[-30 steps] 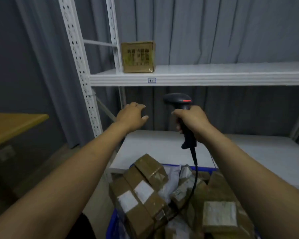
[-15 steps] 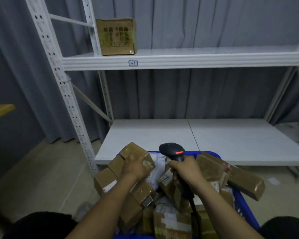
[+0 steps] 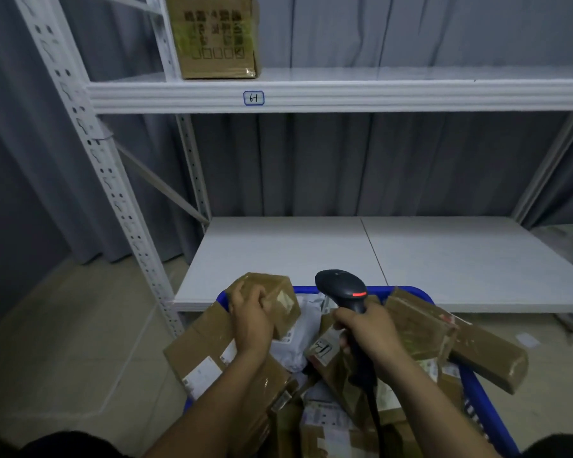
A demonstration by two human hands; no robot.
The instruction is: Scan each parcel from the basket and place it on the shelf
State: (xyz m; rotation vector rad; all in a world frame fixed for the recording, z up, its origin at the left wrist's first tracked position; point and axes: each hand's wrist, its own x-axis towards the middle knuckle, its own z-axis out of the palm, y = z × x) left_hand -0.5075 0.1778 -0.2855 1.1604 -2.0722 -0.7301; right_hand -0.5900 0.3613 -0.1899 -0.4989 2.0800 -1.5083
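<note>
Brown cardboard parcel (image 3: 275,294) tops the heaped blue basket (image 3: 303,289), left hand (image 3: 250,322) fingers curled round it. Right hand (image 3: 372,335) fingers clamp the scanner (image 3: 343,287). Pick-up step, I judge; next, its label (image 3: 285,300), seemingly on the side, must face the scanner.

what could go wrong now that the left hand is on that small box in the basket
1. The long parcel juts out over the basket's right rim. Pulling the small box out may shift the pile and tip it onto the floor.
2. The scanner's cable runs down across the parcels and could snag one when the right hand moves.
3. The left hand grips the box alone, so it might slip.
</note>
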